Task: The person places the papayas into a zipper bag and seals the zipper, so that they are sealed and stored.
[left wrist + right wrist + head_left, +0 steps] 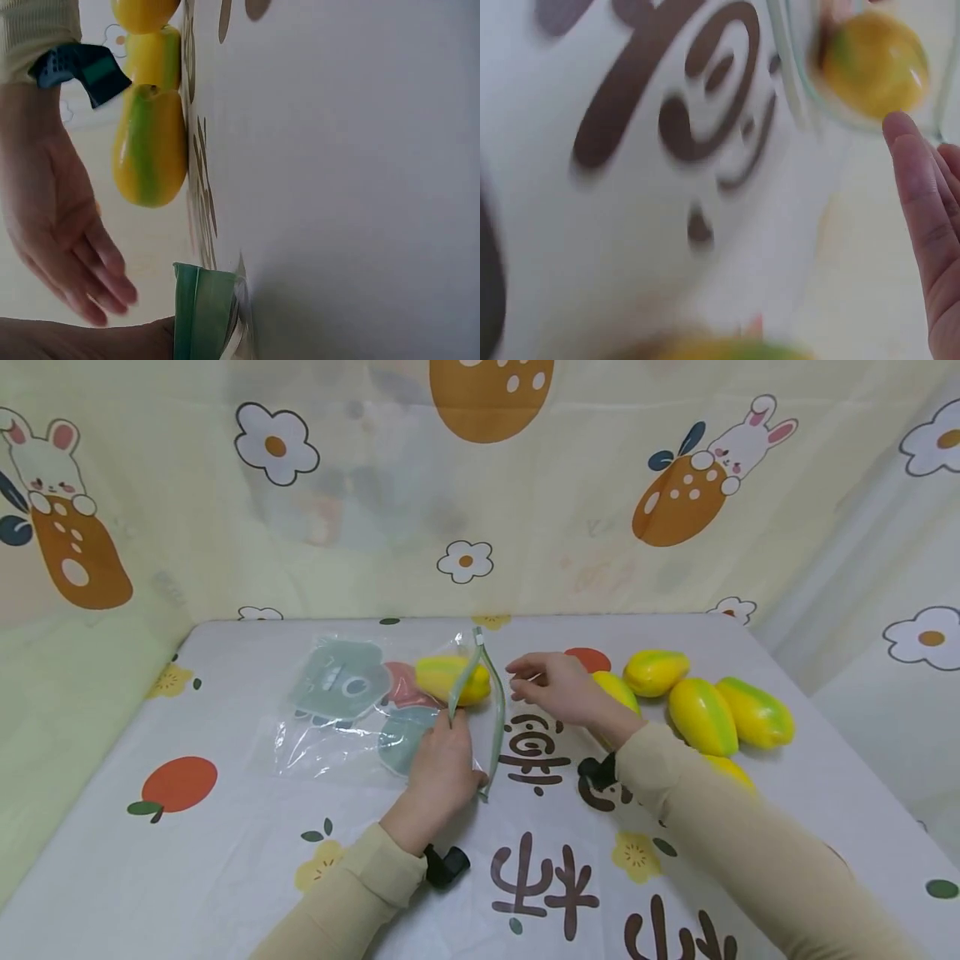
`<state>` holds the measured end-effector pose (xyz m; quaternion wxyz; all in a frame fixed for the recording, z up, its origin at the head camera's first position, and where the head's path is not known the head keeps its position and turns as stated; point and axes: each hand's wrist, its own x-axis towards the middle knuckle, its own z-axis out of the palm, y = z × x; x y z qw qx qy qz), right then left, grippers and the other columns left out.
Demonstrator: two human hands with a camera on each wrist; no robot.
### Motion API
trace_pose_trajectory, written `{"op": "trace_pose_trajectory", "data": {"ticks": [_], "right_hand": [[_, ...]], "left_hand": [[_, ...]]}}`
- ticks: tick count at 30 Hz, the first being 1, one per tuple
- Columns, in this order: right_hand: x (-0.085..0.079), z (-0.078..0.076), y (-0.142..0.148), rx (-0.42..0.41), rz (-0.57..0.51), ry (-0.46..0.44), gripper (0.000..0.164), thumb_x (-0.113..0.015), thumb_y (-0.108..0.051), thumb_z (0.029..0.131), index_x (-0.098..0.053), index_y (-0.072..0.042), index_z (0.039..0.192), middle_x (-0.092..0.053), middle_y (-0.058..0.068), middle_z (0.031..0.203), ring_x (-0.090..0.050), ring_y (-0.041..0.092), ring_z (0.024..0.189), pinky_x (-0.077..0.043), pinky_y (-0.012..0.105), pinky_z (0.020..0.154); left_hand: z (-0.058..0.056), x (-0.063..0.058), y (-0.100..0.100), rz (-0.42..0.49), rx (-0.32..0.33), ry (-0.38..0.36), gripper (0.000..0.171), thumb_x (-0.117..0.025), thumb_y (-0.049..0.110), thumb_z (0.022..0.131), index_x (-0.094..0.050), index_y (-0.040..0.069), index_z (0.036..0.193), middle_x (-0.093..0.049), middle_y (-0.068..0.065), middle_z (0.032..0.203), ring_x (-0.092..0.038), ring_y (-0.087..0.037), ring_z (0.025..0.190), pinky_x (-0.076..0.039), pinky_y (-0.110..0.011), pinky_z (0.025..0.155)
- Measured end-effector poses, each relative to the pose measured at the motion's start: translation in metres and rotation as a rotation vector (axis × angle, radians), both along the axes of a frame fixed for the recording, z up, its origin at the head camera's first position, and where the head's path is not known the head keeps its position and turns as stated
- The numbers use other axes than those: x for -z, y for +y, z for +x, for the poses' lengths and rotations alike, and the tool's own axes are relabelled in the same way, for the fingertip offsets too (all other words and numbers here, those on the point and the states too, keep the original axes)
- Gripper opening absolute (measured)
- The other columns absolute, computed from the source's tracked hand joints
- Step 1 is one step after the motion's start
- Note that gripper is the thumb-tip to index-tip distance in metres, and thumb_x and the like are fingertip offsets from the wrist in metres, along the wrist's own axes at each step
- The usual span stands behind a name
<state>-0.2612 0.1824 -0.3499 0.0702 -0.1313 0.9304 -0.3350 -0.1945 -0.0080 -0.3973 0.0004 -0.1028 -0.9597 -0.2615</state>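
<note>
A clear zip bag (288,747) with green and red printed shapes lies on the table, its green-edged mouth (498,718) spread apart toward the right. Inside, just behind that mouth, rests a yellow-green papaya (442,678). My left hand (442,760) grips the near side of the bag's mouth; part of its grip is hidden. Empty, with fingers loosely extended, my right hand (558,689) hovers just right of the mouth. In the right wrist view, its fingertips overlap the bag's rim near the papaya (877,67).
Several more papayas (703,717) sit in a group on the right, partly behind the right forearm. The white tablecloth (247,868) has printed fruit, flowers and brown lettering. A patterned curtain (360,527) closes off the back and sides.
</note>
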Motion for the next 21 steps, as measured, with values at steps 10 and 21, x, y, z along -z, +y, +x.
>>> {"op": "trace_pose_trajectory", "data": {"ticks": [10, 21], "right_hand": [[-0.037, 0.049, 0.095, 0.076, 0.057, 0.077, 0.036, -0.061, -0.022, 0.104, -0.064, 0.000, 0.132, -0.073, 0.019, 0.120, -0.072, 0.032, 0.107, -0.059, 0.027, 0.088], [-0.032, 0.114, 0.177, 0.230, 0.237, 0.219, 0.037, -0.064, -0.023, 0.102, -0.065, 0.004, 0.128, -0.068, 0.028, 0.124, -0.069, 0.040, 0.101, -0.048, 0.006, 0.070]], "left_hand": [[0.003, -0.004, 0.003, 0.006, -0.012, -0.007, 0.087, -0.093, 0.013, 0.071, -0.046, -0.009, 0.140, -0.052, -0.029, 0.137, -0.062, -0.042, 0.108, -0.055, -0.048, 0.098], [0.004, -0.002, 0.002, 0.029, -0.013, -0.021, 0.089, -0.093, 0.011, 0.071, -0.044, -0.010, 0.142, -0.050, -0.030, 0.141, -0.062, -0.044, 0.111, -0.054, -0.050, 0.099]]}}
